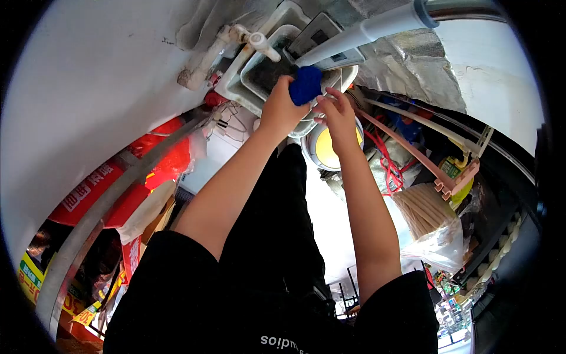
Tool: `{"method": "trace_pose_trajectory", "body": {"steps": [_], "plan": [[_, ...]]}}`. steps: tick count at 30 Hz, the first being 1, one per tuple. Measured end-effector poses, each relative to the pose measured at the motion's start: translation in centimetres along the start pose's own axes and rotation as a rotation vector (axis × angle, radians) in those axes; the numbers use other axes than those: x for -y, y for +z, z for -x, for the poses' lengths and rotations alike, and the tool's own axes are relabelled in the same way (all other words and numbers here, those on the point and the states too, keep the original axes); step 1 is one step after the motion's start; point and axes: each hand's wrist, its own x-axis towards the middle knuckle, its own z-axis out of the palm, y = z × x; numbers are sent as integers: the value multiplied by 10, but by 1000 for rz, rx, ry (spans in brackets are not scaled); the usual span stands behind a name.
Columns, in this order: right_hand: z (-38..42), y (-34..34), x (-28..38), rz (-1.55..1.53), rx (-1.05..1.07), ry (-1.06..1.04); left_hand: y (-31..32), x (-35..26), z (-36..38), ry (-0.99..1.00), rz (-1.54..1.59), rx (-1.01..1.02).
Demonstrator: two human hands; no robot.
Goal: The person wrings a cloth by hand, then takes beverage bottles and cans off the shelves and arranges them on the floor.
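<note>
Left hand (282, 110): gripped bunched blue cloth (305, 86) above basin (231, 89), toward near edge.
Right hand (338, 117): hovered half open beside cloth; could not tell whether touching.

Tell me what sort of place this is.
Probably a cramped washing corner, perhaps in a small shop: a white tap reaches over a basin, the left hand holds what looks like a blue cloth, and red printed material shows nearby.
</note>
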Motion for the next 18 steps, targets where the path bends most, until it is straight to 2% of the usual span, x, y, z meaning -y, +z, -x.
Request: {"method": "trace_pose_trajectory", "body": {"steps": [2,3,5,9,11,13,15,17,18], "plan": [[10,5,8,-191,-22,123,6,5,5,191,39,14],[-3,3,23,-195,-26,34,8,-10,-9,276,43,-12],[18,4,19,-232,-62,67,11,-9,19,459,-86,-74],[18,-1,22,-270,-126,-26,11,-18,30,530,-118,-92],[24,-6,19,-358,-111,-9,8,-20,39,562,-87,-95],[38,-7,24,-571,-201,-41,2,-30,49,603,27,-65],[51,-14,27,-590,-199,-8,-1,-34,59,576,97,-38],[61,-26,23,-642,-21,-9,2,-33,67,542,186,-12],[70,-30,21,-623,-6,21,5,-36,76,499,243,-7]]}}
